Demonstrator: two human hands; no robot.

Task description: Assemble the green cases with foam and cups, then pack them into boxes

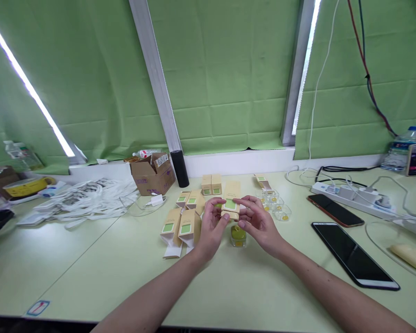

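Both of my hands hold a small tan paper box (231,209) with a green window on its front. My left hand (212,226) grips its left side, fingers bent and thumb at the lower edge. My right hand (260,225) pinches the right side with its fingertips. Just below the box, a small clear container with a green top (238,236) stands on the table. To the left of my hands, several similar tan boxes (190,223) lie with white flaps open. Behind my right hand sit several clear containers with yellow bits (274,206).
Two more tan boxes (211,184) stand farther back, near a black cylinder (179,169) and a cardboard carton (153,175). White straps (86,199) are heaped at left. At right lie a tablet-like phone (353,254), another phone (334,209) and a power strip (353,199) with cables.
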